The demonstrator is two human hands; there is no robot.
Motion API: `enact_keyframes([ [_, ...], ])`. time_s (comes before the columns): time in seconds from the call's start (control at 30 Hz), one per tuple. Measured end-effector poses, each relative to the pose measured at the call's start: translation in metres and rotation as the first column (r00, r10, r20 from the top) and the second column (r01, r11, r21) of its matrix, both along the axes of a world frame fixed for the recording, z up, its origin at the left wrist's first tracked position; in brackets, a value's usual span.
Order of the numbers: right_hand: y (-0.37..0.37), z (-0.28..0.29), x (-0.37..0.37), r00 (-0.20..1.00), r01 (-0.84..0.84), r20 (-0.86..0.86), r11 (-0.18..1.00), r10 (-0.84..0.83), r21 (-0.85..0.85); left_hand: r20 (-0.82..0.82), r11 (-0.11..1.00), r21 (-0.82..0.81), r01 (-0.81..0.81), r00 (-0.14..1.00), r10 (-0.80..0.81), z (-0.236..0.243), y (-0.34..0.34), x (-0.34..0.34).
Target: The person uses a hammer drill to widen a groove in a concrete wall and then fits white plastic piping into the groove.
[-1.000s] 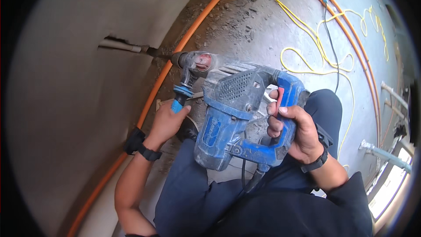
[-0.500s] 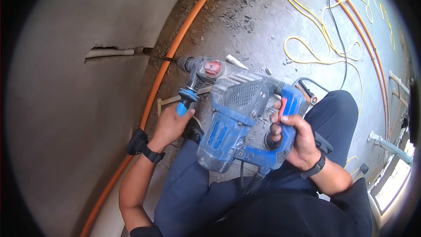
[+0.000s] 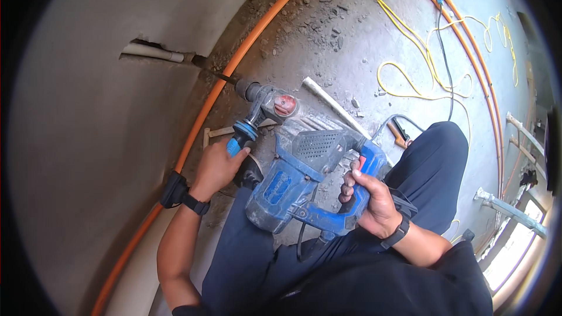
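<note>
A dusty blue and grey rotary hammer [image 3: 280, 184] lies across the space above my lap, tilted with its nose toward the wall. My left hand [image 3: 215, 167] is closed around its side handle [image 3: 235, 145]. At the rear grip [image 3: 361, 190], my right hand [image 3: 374, 206] wraps the blue loop, fingers beside the red trigger. The dark bit [image 3: 219, 75] passes over an orange pipe and points into a slot [image 3: 147, 43] at the wall's foot. Inside that slot sits a pale pipe [image 3: 153, 52]; whether the bit touches it I cannot tell.
An orange pipe [image 3: 253, 36] runs along the wall's foot. Broken rubble [image 3: 335, 38] litters the floor. A white pipe [image 3: 332, 103] lies behind the hammer. Yellow cord [image 3: 413, 90] loops at the right, near more orange pipes [image 3: 481, 61] and a dark cable [image 3: 443, 52].
The hammer's rear and my right hand have shifted left in the picture. More of the white pipe on the floor shows. Both hands keep their grips.
</note>
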State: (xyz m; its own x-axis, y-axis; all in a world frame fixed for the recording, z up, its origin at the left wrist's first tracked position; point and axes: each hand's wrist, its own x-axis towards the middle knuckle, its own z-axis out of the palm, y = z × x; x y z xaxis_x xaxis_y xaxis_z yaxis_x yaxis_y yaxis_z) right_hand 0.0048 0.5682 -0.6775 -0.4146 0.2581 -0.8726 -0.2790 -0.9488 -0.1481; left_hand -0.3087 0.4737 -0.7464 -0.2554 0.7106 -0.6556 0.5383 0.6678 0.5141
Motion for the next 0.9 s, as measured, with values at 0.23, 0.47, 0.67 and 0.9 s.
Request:
enact_keyframes([
  [0.23,-0.004,0.01,-0.002,0.999,0.029,0.03,0.998,-0.028,-0.05,0.036,0.999,-0.023,-0.044,0.998,0.045,-0.002,-0.01,0.001],
  [0.47,0.022,0.002,-0.006,0.997,-0.01,0.083,0.992,0.0,0.13,0.105,0.992,0.075,-0.102,0.99,0.094,-0.018,-0.011,0.006],
  [0.67,0.056,0.027,-0.008,0.994,-0.049,0.107,0.986,0.032,0.158,0.26,0.991,0.039,-0.131,0.959,0.117,-0.017,-0.009,0.016],
  [0.9,0.079,-0.007,0.003,0.997,-0.068,-0.009,0.983,0.07,0.171,0.261,0.993,0.059,-0.107,0.961,0.088,-0.034,-0.007,0.014],
])
